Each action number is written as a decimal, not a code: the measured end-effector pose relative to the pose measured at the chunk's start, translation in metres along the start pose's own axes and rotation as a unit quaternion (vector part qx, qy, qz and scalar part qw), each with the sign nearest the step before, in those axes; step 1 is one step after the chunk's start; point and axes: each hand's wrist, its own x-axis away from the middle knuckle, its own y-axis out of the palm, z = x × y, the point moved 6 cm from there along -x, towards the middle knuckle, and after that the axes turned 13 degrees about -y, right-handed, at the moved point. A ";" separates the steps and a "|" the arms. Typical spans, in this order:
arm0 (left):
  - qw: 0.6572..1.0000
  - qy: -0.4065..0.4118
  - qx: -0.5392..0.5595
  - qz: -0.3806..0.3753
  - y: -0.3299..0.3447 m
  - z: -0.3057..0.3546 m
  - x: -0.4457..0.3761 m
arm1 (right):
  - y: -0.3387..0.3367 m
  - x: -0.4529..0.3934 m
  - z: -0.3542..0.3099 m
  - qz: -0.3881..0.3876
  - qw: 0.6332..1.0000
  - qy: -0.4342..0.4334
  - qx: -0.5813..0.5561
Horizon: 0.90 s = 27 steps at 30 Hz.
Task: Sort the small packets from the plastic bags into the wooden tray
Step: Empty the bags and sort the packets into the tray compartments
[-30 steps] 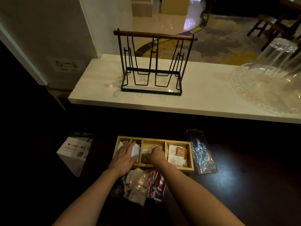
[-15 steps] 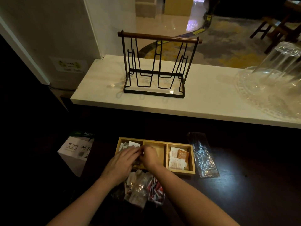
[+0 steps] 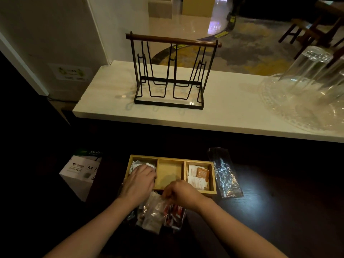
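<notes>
Head cam: left hand (image 3: 139, 183) lies over packets in wooden tray (image 3: 214, 175) left compartment, grip hidden. Right hand (image 3: 181, 193) fingers curled into clear bag (image 3: 154, 215) at bench near edge; contents unclear.

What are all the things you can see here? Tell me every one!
wooden tray: one, light wood, three compartments, on the dark table
white packets: several, left compartment
white and orange packets: several, right compartment
middle compartment: looks bare
bag of packets: one, clear plastic, red and white packets inside, in front of the tray
empty plastic bag: one, clear, right of the tray
wire rack: one, black with brown bar, on the white counter
glass dish: clear, counter's right end
paper box: one, white, left of the table
left hand: over the left compartment
right hand: fingers curled at the bag of packets
</notes>
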 end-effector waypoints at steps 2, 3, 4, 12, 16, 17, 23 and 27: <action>0.995 -0.044 0.082 -0.036 -0.010 0.011 0.005 | -0.003 0.004 0.003 0.037 0.999 0.008 0.002; 0.983 -0.086 0.131 -0.096 -0.008 0.015 0.009 | -0.006 0.007 0.005 0.054 0.998 0.017 -0.005; 0.963 -0.128 0.171 -0.166 -0.002 0.017 0.015 | -0.008 0.009 0.008 0.067 0.997 0.029 -0.016; 0.706 -0.319 0.482 -0.409 0.019 0.026 0.059 | -0.014 0.041 0.022 0.154 0.979 0.100 -0.093; 0.656 -0.335 0.520 -0.432 0.010 0.034 0.061 | -0.014 0.045 0.016 0.152 0.980 0.102 -0.083; 0.638 -0.344 0.532 -0.438 0.009 0.036 0.061 | -0.015 0.046 0.012 0.155 0.981 0.100 -0.068; 0.595 -0.376 0.576 -0.415 0.007 0.057 0.069 | -0.006 0.058 -0.008 0.186 0.969 0.159 -0.043; 0.663 -0.352 0.563 -0.346 0.001 0.063 0.066 | 0.003 0.061 -0.014 0.218 0.913 0.214 -0.270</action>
